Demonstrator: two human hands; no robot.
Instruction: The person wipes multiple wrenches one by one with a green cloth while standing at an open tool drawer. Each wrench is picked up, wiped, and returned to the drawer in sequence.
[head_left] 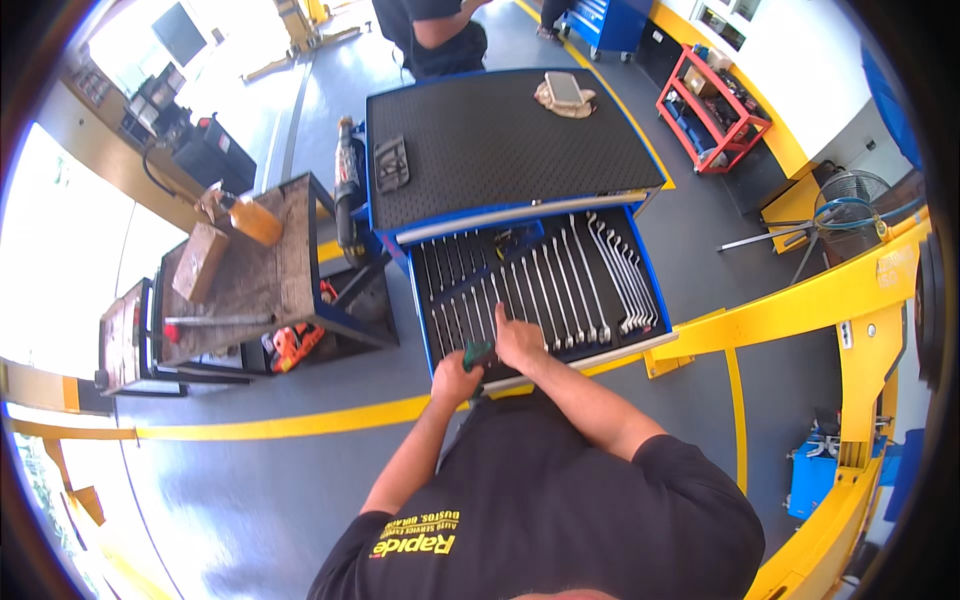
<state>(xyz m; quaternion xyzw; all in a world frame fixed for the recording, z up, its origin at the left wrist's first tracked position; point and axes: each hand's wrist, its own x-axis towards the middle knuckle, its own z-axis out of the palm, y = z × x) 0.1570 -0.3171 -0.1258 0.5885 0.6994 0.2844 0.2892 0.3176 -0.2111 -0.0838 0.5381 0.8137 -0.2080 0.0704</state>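
Note:
A pulled-out drawer (650,268) of a blue tool cabinet lies in front of me, with combination wrenches (556,290) in rows by size on a dark liner. Offset wrenches (622,272) sit along its right side. Over the drawer's front left, my left hand (456,378) is closed around a green and dark object (478,354); its exact kind is too small to tell. My right hand (517,341) is just right of it, index finger stretched out toward the wrenches in the middle. Nothing shows held in it. Whether the fingertip touches a wrench I cannot tell.
The cabinet's black top (500,145) bears a grey tray (392,163) and a cloth (562,100) with a pale box on it. A worn workbench (255,285) with an orange bottle (254,221) stands left. Yellow lift arms (780,310) extend at right. Another person (435,35) stands beyond the cabinet.

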